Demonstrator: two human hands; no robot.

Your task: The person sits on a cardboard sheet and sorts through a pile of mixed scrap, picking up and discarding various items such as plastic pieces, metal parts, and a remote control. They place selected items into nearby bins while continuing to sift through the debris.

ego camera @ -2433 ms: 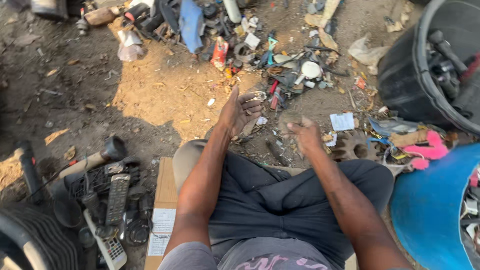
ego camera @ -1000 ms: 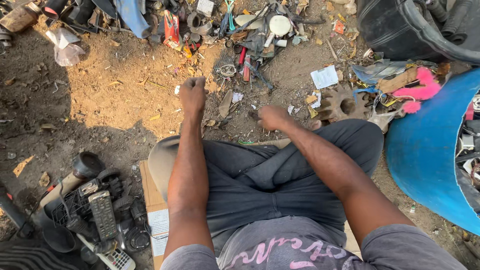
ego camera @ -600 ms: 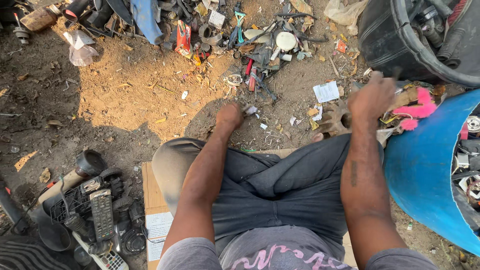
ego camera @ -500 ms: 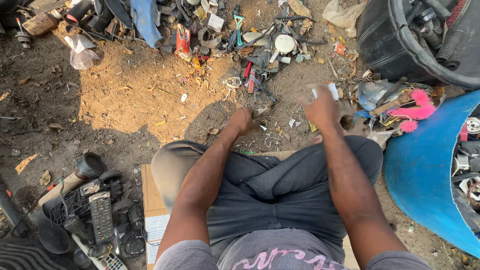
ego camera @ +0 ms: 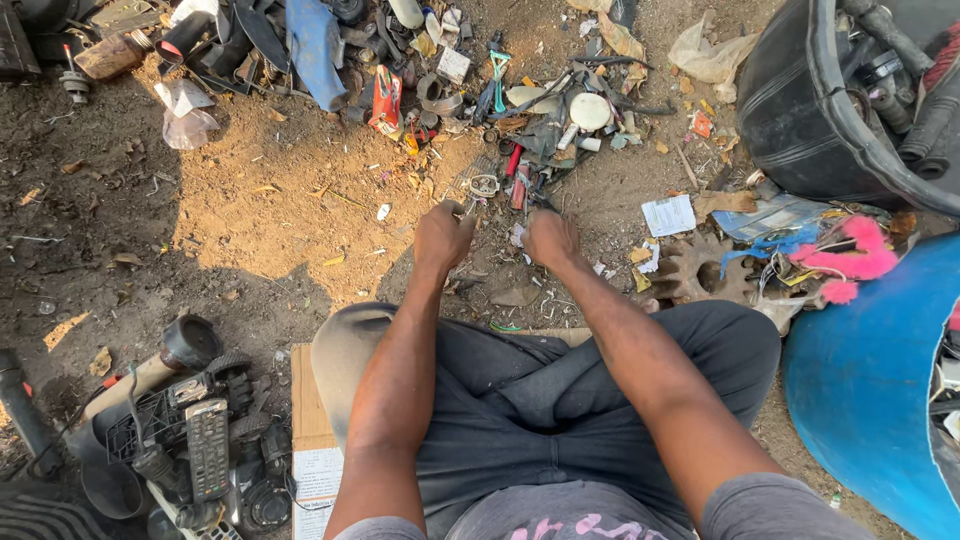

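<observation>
Dusty scrapyard ground, both our hands out front.

Our left hand pinches a small round metal ring just past its fingertips; our right hand is closed, its hold unclear.

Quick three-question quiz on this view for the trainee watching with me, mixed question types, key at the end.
1. True or false: the left hand and the right hand reach over the dirt toward the scrap pile.
2. What lies right of the right hand? A) rusty gear B) remote control C) clear plastic bag
3. Fill in: the big container at the right edge is a ____ barrel.

Key:
1. True; both arms stretch forward, hands side by side near the scrap.
2. A; the toothed gear sits on the ground beside a white paper slip.
3. Blue.
</observation>
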